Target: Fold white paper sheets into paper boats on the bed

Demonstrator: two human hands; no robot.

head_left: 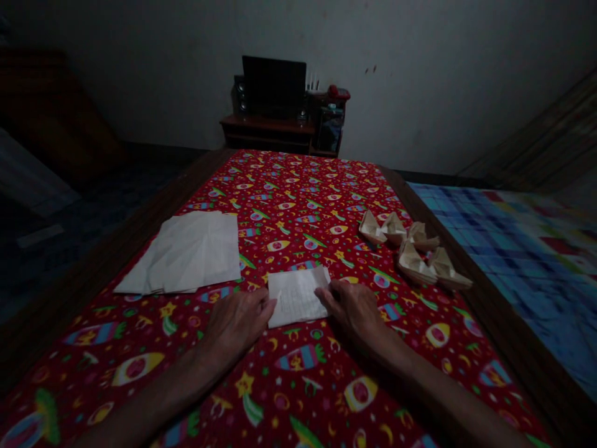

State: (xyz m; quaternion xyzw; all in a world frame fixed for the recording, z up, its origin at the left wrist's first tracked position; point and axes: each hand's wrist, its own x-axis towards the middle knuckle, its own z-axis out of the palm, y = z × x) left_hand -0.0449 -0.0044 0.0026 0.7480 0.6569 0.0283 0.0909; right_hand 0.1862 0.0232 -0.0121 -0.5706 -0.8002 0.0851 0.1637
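A folded sheet of paper, pale with faint lines of print, is held just above or on the red patterned cloth. My left hand pinches its left edge, thumb on top. At the opposite edge my right hand grips the paper between thumb and curled fingers. To the left lies a fanned stack of paper sheets. Several folded paper boats sit in a group on the right.
The red cloth with rockets and stars covers a wood-edged surface. Beyond its far end stand a dark monitor and speakers on a small desk. A blue checked mat lies to the right.
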